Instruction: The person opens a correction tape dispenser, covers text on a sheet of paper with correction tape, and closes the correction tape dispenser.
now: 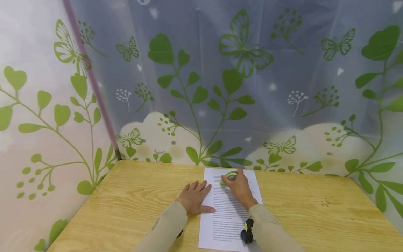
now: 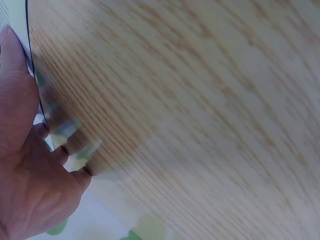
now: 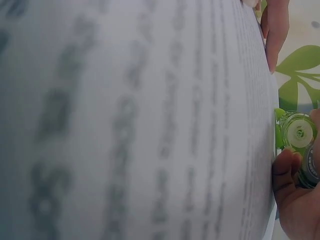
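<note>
A printed sheet of paper [image 1: 226, 224] lies lengthwise on the wooden table, covered in lines of text. Spread flat across its left edge is my left hand [image 1: 196, 198], thumb on the paper and fingers pointing away from me. Near the top of the sheet my right hand [image 1: 241, 187] pinches a green, see-through correction tape [image 1: 232, 176] between thumb and fingers. The right wrist view shows the round reel inside the correction tape [image 3: 300, 131], its green end down at the paper. Part of its body is hidden by the fingers.
The wood-grain table [image 1: 315, 213] extends to both sides of the sheet. Behind it hangs a curtain [image 1: 201, 80] printed with leaves, butterflies and clouds, reaching down to the table's back edge. A black device [image 1: 247, 231] is strapped on the right wrist.
</note>
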### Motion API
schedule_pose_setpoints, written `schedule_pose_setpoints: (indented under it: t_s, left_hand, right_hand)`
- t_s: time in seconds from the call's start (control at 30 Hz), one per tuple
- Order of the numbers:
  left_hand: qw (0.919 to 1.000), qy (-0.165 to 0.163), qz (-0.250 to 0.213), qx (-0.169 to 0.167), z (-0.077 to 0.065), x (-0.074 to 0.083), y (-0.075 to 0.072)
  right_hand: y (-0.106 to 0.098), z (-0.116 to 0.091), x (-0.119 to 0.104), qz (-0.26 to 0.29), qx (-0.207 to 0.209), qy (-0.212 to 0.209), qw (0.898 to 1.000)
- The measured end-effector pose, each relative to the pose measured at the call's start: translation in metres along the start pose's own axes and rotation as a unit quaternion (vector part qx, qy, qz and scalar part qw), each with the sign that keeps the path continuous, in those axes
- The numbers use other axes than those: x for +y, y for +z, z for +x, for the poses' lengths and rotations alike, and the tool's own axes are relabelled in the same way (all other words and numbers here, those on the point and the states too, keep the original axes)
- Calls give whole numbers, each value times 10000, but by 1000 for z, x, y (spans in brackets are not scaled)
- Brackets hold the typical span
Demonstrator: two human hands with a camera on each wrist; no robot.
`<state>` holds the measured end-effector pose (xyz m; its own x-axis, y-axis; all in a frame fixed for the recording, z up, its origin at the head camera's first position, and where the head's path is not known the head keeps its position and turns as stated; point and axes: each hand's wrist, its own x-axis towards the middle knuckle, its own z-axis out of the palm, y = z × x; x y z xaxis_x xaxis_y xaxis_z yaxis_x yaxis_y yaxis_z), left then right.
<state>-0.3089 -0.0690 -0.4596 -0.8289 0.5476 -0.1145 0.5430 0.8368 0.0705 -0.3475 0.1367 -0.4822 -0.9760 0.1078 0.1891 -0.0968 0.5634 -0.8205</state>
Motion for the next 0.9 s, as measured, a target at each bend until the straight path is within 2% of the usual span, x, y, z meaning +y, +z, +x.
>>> schedule_pose_setpoints:
  t_s: [0.17,0.33,0.77,0.9]
  left_hand:
    - [10000,-9,-3,-53,-3,2,-6]
    - [10000,32,-43,-57,-4,3,-8]
    - [10000,-21,45,76,5,-3,10]
    - [9998,-10,133,131,6,-4,12]
  right_hand:
    - [-6,-2,-2,54,12,-56,10000]
    - [-7,-1,1,59,-153,173,9997]
    - [-9,-1,4,-71,-195,184,9996]
    - [-10,0,5,-55,-221,179,9996]
